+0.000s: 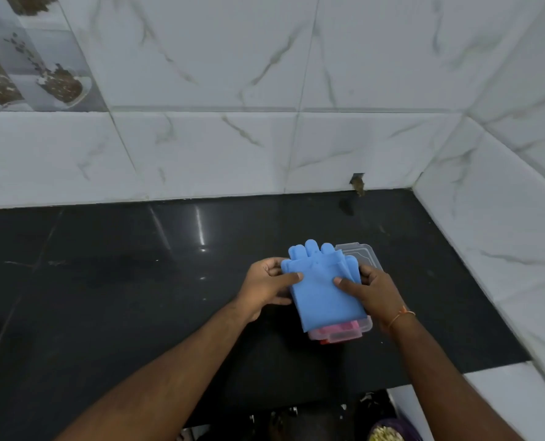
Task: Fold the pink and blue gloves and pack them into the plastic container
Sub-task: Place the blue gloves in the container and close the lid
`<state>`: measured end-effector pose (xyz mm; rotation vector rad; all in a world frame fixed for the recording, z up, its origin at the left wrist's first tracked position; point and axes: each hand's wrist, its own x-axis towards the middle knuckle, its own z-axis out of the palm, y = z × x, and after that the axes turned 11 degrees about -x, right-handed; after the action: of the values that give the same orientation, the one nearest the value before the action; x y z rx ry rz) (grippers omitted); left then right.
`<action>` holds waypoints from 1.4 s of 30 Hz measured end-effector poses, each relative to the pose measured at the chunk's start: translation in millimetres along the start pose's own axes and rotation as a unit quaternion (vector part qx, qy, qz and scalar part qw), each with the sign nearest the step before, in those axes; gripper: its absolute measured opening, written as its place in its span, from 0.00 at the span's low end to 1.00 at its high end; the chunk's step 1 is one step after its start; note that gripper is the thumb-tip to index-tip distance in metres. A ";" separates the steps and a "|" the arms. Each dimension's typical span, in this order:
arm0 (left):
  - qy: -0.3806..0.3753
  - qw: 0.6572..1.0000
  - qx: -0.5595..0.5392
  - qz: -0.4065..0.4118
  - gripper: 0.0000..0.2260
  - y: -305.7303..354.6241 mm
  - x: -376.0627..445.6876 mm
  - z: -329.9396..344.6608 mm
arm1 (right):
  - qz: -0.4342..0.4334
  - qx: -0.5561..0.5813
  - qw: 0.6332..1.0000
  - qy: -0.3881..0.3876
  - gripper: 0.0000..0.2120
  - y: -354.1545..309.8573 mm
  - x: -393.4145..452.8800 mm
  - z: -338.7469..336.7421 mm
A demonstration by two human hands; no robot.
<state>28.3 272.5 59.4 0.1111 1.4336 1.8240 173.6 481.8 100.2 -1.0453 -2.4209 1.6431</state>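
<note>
Blue gloves point(320, 288) lie stacked over a clear plastic container point(365, 327) on the black counter, fingers pointing away from me. Pink gloves point(336, 331) show through the container's near wall, under the blue ones. My left hand point(266, 286) grips the blue stack's left edge, thumb on top. My right hand point(371, 289) holds the right edge, thumb pressing the top face. The container's far part and most of its inside are hidden by the gloves.
A clear lid point(360, 253) lies just behind the container. The black counter point(121, 281) stretches to the left. White marble-look tiled walls point(296, 148) close the back and right side. The counter's front edge runs near my forearms.
</note>
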 end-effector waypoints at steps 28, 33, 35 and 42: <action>-0.362 0.577 0.714 0.162 0.23 50.1 65.3 69.2 | -0.127 -0.490 0.862 -0.013 0.28 8.7 -35.4 18.2; -0.367 0.549 0.738 0.142 0.23 45.8 77.2 80.6 | -0.126 -0.545 0.828 -0.040 0.25 11.7 -16.5 22.5; -0.362 0.549 0.741 0.134 0.22 42.5 80.0 83.9 | -0.118 -0.557 0.820 -0.066 0.26 10.6 -7.7 21.2; -0.338 0.598 0.725 0.047 0.20 27.4 92.5 89.2 | -0.106 -0.587 0.793 -0.123 0.26 15.1 16.3 30.2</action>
<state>-3.0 398.6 78.6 1.5051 1.8636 0.0614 157.1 469.3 68.9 -0.4765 -3.5600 0.0034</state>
